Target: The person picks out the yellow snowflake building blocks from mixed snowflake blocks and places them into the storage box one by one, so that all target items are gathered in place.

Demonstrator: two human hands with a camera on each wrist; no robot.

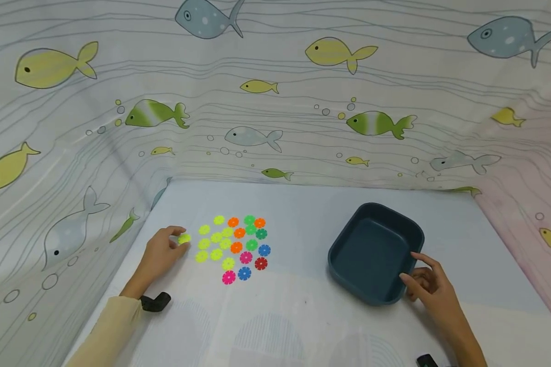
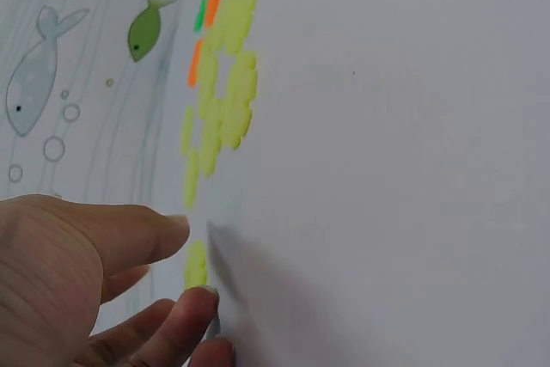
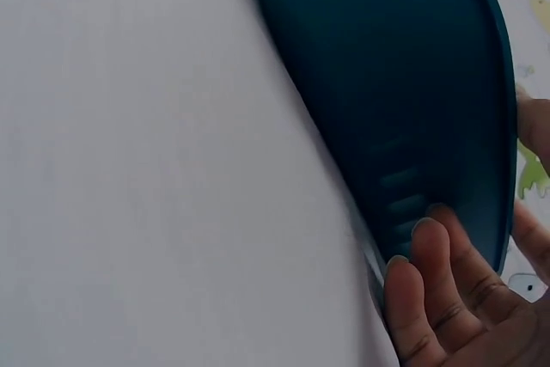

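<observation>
Over a yellow notched plastic disc [image 1: 184,238] at the left of the table, my left hand [image 1: 159,251] has its thumb and fingers spread to either side. In the left wrist view that disc [image 2: 196,266] lies between thumb and fingers, with a gap below the thumb tip. Several more notched discs [image 1: 217,237], yellow, orange, green, blue, pink and red, lie flat just right of this hand. My right hand [image 1: 433,285] grips the right side of a dark blue tub [image 1: 372,250], thumb at the rim, fingertips on the ribbed outer wall [image 3: 387,109]. Inside the tub only its bare floor shows.
The white table [image 1: 298,316] stretches between the discs and the tub. A fish-patterned cloth [image 1: 257,112] walls it in at the back and both sides. Black wrist devices [image 1: 156,302] sit by each wrist.
</observation>
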